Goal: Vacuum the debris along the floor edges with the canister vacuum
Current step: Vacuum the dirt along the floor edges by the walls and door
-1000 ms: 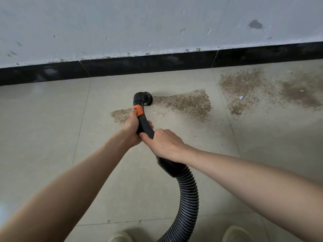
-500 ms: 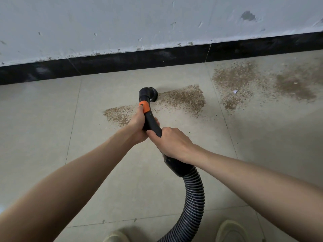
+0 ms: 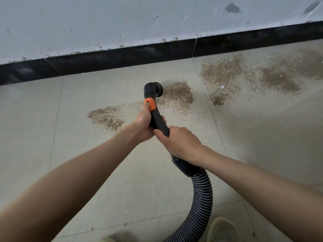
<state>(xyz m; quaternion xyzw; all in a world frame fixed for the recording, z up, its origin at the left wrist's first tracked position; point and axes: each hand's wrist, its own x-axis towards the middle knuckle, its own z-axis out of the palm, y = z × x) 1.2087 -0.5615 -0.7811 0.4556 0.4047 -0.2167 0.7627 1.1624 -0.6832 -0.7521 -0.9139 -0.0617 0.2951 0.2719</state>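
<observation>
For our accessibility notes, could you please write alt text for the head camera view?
Both hands, left hand ahead of right hand, grip a black vacuum wand whose nozzle touches a patch of brown debris on the tiled floor, near a black baseboard.

I count two hands: left hand (image 3: 144, 124) and right hand (image 3: 180, 142). One vacuum wand (image 3: 158, 122), one ribbed hose (image 3: 199, 203), one round nozzle (image 3: 153, 89). Four debris patches: near-left patch (image 3: 104, 117), middle patch (image 3: 176, 96), right patch (image 3: 222, 74), far-right patch (image 3: 279, 79). One paper scrap (image 3: 222, 86). Two shoes: left shoe (image 3: 117, 238), right shoe (image 3: 224, 229).
</observation>
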